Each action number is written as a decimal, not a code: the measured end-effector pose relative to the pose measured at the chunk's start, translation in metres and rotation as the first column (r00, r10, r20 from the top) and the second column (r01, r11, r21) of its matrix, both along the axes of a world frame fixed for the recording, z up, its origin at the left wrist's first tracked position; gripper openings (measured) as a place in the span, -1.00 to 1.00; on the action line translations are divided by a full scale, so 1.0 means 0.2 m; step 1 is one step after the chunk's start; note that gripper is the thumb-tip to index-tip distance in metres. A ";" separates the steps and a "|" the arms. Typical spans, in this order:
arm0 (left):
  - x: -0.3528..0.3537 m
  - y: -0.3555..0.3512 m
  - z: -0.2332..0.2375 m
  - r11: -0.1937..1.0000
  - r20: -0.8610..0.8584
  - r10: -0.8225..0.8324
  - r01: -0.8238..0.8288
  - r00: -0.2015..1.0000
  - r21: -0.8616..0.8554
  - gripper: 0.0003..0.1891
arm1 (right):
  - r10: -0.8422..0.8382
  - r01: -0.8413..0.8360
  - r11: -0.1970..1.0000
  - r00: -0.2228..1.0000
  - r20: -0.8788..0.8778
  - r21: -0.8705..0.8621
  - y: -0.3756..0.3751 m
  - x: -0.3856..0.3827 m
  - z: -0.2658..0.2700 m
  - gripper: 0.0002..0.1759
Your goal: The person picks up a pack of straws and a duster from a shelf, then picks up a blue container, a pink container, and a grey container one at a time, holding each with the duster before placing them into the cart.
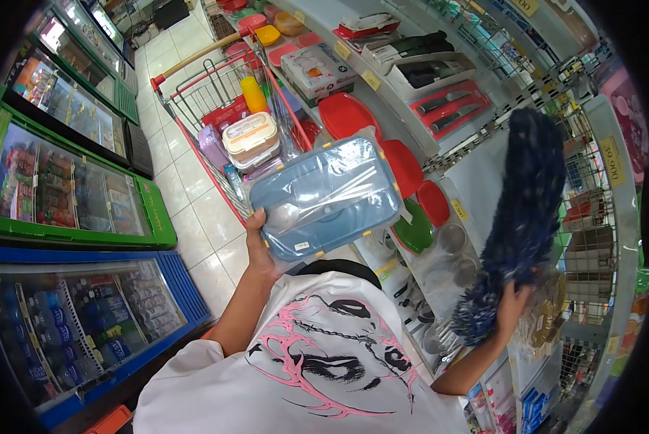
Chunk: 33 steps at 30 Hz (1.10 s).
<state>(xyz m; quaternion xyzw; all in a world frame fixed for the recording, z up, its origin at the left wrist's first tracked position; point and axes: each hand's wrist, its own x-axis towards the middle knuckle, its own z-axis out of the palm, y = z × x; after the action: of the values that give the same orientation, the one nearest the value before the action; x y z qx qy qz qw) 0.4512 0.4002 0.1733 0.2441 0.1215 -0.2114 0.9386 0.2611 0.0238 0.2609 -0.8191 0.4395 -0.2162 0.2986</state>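
Note:
My left hand (258, 246) grips the lower left corner of a blue lunch box (339, 210) wrapped in clear plastic, with pale cutlery showing on its lid. The box is held tilted in front of my chest, over the near end of the cart. My right hand (511, 307) is closed round a fluffy dark blue duster (523, 195), which points up along the shelf at my right. Its handle cannot be made out under the fibres.
A red-railed shopping cart (194, 137) holds a cream food box (251, 141) and a yellow cup (253, 95). Shelves at right carry red plates (348, 116), a green plate (413, 226) and packaged knives (451, 108). Drink coolers (86, 318) line the left side of the tiled aisle (191, 210).

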 end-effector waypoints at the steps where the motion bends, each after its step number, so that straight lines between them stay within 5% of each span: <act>1: 0.00 0.00 -0.02 1.000 0.007 0.003 -0.003 1.000 0.004 -0.20 | 0.106 -0.104 0.994 0.982 0.154 -0.020 -0.08 -0.08 -0.17 -0.55; 6: 0.02 -0.03 -0.18 0.962 0.121 0.028 -0.060 0.992 0.266 -0.25 | 0.325 -0.373 0.901 0.919 0.225 0.221 0.19 0.01 -0.29 -0.37; 7: 0.03 -0.04 -0.22 0.921 0.191 0.034 -0.105 0.981 0.376 -0.26 | 0.362 -0.366 0.929 0.928 0.084 0.047 0.18 0.02 -0.42 -0.32; 9: 0.03 -0.05 -0.26 0.935 0.196 0.047 -0.112 0.979 0.336 -0.27 | 0.361 -0.355 0.931 0.929 -0.083 0.084 0.35 0.18 -0.31 -0.34; 11: 0.02 -0.06 -0.27 0.940 0.190 0.018 -0.081 0.982 0.332 -0.28 | 0.505 -0.509 0.858 0.860 -0.074 -0.063 0.49 0.28 -0.30 -0.54; 13: 0.02 -0.07 -0.24 0.929 0.178 0.039 -0.101 0.983 0.356 -0.34 | 0.715 -0.715 0.699 0.699 0.034 -0.008 0.58 0.30 -0.32 -0.59; 14: 0.01 -0.08 -0.23 0.917 0.161 0.044 -0.104 0.986 0.384 -0.39 | 0.774 -0.755 0.633 0.621 -0.122 0.171 0.63 0.31 -0.26 -0.51; 15: -0.02 -0.10 -0.29 0.952 0.169 0.175 -0.210 0.970 0.221 -0.46 | 0.823 -0.744 0.568 0.506 -0.259 0.351 0.66 0.32 -0.19 -0.43; 17: 0.00 -0.07 -0.38 0.991 -0.067 0.117 -0.112 0.991 0.077 -0.48 | 0.819 -0.775 0.572 0.520 -0.242 0.269 0.65 0.33 -0.20 -0.44; 19: 0.01 -0.05 -0.41 0.977 0.059 0.096 -0.106 0.994 0.187 -0.48 | 0.810 -0.791 0.582 0.545 -0.218 0.187 0.62 0.35 -0.24 -0.45; 21: -0.02 -0.07 -0.31 0.974 0.105 0.134 -0.151 0.985 0.172 -0.42 | 0.644 -0.652 0.757 0.755 -0.123 -0.046 0.54 0.41 -0.27 -0.64; 24: -0.03 -0.05 -0.32 0.958 0.154 0.131 -0.165 0.979 0.233 -0.38 | 0.571 -0.563 0.814 0.820 -0.022 0.140 0.50 0.44 -0.24 -0.62; 27: -0.03 -0.07 -0.36 0.951 0.149 0.102 -0.140 0.984 0.274 -0.38 | 0.707 -0.708 0.703 0.706 -0.035 -0.067 0.58 0.34 -0.37 -0.61; 28: -0.02 -0.07 -0.38 0.947 0.160 0.135 -0.175 0.978 0.270 -0.38 | 0.773 -0.752 0.630 0.632 -0.062 0.195 0.63 0.34 -0.31 -0.60; 31: -0.03 -0.06 -0.37 0.956 0.123 0.176 -0.200 0.977 0.216 -0.37 | 0.807 -0.808 0.584 0.566 -0.170 0.082 0.62 0.35 -0.32 -0.60; 33: -0.05 -0.04 -0.33 0.934 0.179 0.106 -0.160 0.978 0.319 -0.35 | 0.728 -0.731 0.678 0.656 -0.201 0.069 0.58 0.41 -0.30 -0.59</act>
<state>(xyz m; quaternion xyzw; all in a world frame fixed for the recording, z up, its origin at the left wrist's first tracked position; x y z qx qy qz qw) 0.4413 0.3922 0.1077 0.4060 0.0962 -0.1037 0.9029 0.3425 0.1401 0.2013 -0.9471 0.1013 0.0061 0.3044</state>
